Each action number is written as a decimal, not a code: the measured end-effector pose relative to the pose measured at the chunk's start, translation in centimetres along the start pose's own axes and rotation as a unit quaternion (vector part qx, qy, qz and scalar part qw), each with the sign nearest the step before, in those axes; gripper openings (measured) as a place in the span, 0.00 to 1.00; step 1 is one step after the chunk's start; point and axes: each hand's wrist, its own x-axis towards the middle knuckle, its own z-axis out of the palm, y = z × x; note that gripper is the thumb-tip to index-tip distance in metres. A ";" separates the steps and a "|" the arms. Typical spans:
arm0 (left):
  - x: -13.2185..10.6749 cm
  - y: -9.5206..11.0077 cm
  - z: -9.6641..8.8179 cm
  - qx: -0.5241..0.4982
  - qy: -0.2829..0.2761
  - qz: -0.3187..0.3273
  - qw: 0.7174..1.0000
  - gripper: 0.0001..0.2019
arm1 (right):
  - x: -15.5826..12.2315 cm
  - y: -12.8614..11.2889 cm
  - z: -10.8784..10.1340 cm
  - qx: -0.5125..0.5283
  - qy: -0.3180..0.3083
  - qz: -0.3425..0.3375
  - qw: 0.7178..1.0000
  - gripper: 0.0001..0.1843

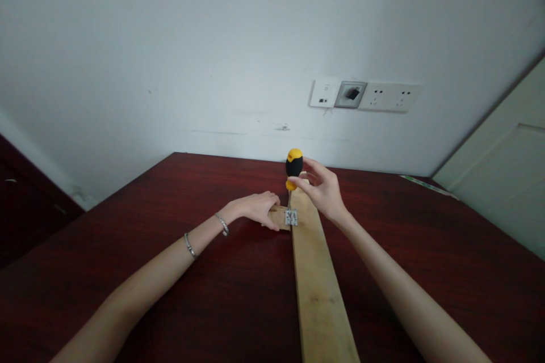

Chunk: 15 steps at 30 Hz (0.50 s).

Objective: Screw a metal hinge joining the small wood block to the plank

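A long wooden board (317, 278) lies lengthwise on the dark red table, with a short wood block (279, 218) against its left side. Across the seam between them sits a silver metal hinge (291, 216). My left hand (260, 208) grips the short block, thumb on the near side and fingers on the far side. Above the board's far end, my right hand (321, 186) holds a yellow and black screwdriver (294, 165) upright between thumb and fingers. Its handle shows plainly; whether its tip touches anything I cannot tell.
The dark red table (204, 306) meets a white wall (213, 57) at its far edge. Wall sockets (389, 96) and a network plate (322, 94) sit above it. A thin strip (428, 185) lies at the back right, near a pale door (511, 164).
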 end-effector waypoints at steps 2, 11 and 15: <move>0.0 0.0 0.0 0.002 0.001 -0.002 1.000 0.35 | 0.0 -0.1 0.0 -0.002 -0.002 0.005 1.000 0.24; -0.2 0.0 0.0 -0.002 0.024 0.016 1.000 0.30 | 0.3 -0.9 -0.4 0.008 -0.008 0.044 0.999 0.24; -0.3 0.0 0.0 -0.016 0.025 0.014 0.999 0.28 | 0.5 -0.8 -0.8 0.020 -0.018 0.036 0.999 0.29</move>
